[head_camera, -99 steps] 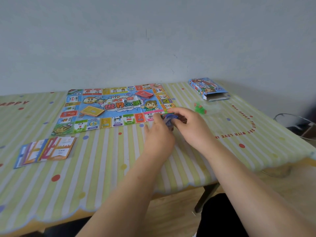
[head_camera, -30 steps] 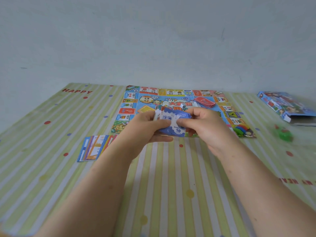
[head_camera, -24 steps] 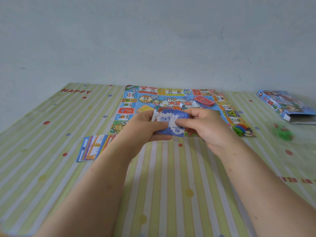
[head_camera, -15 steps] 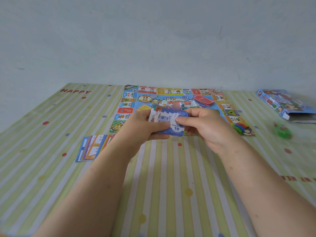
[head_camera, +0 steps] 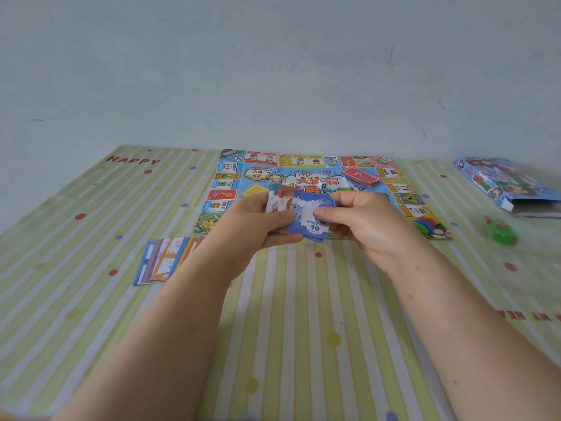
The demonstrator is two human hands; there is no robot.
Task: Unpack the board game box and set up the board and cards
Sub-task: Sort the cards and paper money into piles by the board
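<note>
Now the bundle of play money notes (head_camera: pixel 306 214) is held in the air in front of the near edge of the board (head_camera: pixel 230 180), above the striped table (head_camera: pixel 303 329). Its long axis runs from 9 to 3 o'clock, a little lower at the right end, and the blue top note shows "10" at its near right corner, upright for the person. The left hand (head_camera: pixel 258 226) grasps the left end, thumb on top and fingers below; the right hand (head_camera: pixel 361 226) pinches the right part with the thumb on the top note. On the board lie a stack of red cards (head_camera: pixel 361 177) at 1 o'clock from the hands and a white die (head_camera: pixel 322 184) at 12 o'clock. Some fanned cards (head_camera: pixel 165 262) lie on the table at 8 o'clock. The box (head_camera: pixel 504 183) lies at 2 o'clock, open end toward 4 o'clock; what is inside I cannot tell. Green pieces (head_camera: pixel 502 233) lie at 3 o'clock. About three seconds ago the hands held the bundle low by the board's near right corner; now it is raised before the middle and fanned wider.
</note>
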